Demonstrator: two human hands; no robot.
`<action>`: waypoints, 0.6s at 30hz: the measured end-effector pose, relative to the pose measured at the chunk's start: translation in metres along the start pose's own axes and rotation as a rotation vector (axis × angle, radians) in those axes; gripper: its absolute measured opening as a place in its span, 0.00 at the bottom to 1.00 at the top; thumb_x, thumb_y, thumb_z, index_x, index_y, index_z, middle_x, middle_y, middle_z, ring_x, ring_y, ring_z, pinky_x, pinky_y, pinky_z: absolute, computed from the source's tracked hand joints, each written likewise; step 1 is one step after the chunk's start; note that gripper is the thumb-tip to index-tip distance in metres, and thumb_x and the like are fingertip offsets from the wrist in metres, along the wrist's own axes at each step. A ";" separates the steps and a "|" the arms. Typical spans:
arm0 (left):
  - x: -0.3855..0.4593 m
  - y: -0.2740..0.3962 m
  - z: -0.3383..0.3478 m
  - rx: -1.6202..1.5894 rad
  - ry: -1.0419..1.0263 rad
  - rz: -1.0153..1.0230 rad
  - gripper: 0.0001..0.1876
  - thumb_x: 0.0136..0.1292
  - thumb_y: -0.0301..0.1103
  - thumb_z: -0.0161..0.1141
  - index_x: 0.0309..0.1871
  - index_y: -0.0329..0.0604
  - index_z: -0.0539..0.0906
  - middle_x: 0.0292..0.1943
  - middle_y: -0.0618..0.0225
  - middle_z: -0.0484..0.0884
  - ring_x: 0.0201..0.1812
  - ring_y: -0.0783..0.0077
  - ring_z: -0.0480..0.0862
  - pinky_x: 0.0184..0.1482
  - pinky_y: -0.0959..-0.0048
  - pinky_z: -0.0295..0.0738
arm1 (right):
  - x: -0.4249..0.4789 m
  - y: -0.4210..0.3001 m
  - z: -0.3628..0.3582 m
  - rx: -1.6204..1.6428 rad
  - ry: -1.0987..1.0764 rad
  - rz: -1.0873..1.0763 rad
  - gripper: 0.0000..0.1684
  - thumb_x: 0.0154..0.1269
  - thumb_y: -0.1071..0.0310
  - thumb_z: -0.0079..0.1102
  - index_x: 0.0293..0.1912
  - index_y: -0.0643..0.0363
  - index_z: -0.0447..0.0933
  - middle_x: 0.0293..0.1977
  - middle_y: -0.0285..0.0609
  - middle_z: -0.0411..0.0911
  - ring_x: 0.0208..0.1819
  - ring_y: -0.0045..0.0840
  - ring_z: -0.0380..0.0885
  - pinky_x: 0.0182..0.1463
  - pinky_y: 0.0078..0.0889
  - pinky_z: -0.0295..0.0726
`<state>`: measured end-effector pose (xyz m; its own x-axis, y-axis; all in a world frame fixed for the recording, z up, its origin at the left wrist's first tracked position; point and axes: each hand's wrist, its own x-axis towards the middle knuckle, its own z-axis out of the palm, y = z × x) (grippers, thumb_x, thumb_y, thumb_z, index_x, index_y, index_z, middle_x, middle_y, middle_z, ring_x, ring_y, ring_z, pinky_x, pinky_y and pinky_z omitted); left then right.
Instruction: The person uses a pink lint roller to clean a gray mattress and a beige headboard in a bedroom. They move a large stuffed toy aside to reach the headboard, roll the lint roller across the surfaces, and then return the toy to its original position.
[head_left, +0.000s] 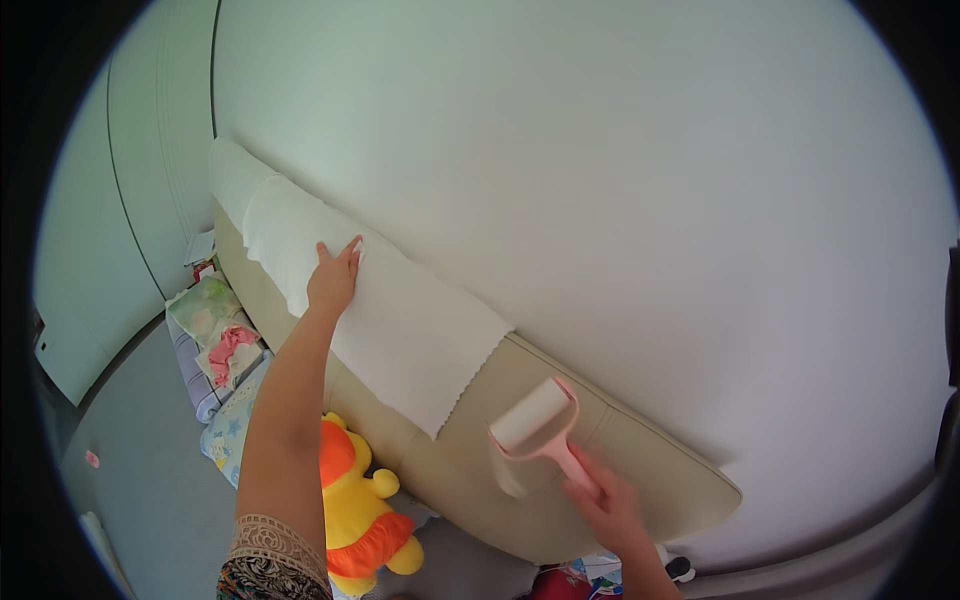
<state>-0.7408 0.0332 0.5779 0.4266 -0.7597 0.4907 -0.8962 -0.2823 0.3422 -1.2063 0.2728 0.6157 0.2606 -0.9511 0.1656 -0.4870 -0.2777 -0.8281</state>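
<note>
A pink-handled lint roller (534, 412) is gripped in my right hand (611, 499), in front of a beige padded headboard (637, 457). From the roller's lower end hangs a pale, blurred strip. My left hand (332, 281) reaches to a white cloth (427, 337) with a scalloped edge, draped over the headboard. Its thumb is spread from the other fingers. A small white bit shows at those fingers; whether it is a fold of the cloth or a separate scrap, and whether it is pinched, I cannot tell.
A yellow plush toy (360, 502) in orange leans below the headboard. Folded bedding (199, 367) and a pink item (229, 352) lie at left, near white cabinet panels (127, 172). A pale wall (637, 187) rises behind. Colourful items (589, 574) sit below my right hand.
</note>
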 end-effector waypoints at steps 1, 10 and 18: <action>0.000 0.003 -0.002 -0.002 0.002 -0.003 0.20 0.75 0.50 0.40 0.68 0.79 0.69 0.68 0.34 0.60 0.41 0.46 0.86 0.39 0.58 0.82 | -0.034 0.002 -0.018 -0.004 -0.009 0.017 0.30 0.65 0.67 0.62 0.66 0.57 0.69 0.49 0.48 0.81 0.45 0.26 0.81 0.51 0.27 0.76; -0.070 0.087 -0.020 -0.090 0.257 -0.035 0.17 0.73 0.42 0.47 0.61 0.55 0.76 0.62 0.42 0.72 0.49 0.46 0.83 0.46 0.57 0.80 | 0.029 -0.062 -0.011 -0.042 -0.006 -0.077 0.27 0.70 0.60 0.56 0.66 0.52 0.69 0.43 0.51 0.81 0.37 0.32 0.82 0.45 0.31 0.78; -0.157 0.157 -0.055 -0.409 0.056 0.223 0.15 0.64 0.30 0.56 0.54 0.51 0.81 0.62 0.63 0.77 0.49 0.58 0.84 0.46 0.63 0.80 | -0.008 -0.002 -0.065 0.168 -0.095 0.074 0.28 0.71 0.53 0.52 0.65 0.56 0.69 0.53 0.50 0.78 0.50 0.38 0.78 0.56 0.32 0.73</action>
<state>-0.9424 0.1402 0.5983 0.2451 -0.7396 0.6268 -0.8502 0.1467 0.5056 -1.2618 0.2726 0.6513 0.3103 -0.9490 0.0561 -0.3644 -0.1732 -0.9150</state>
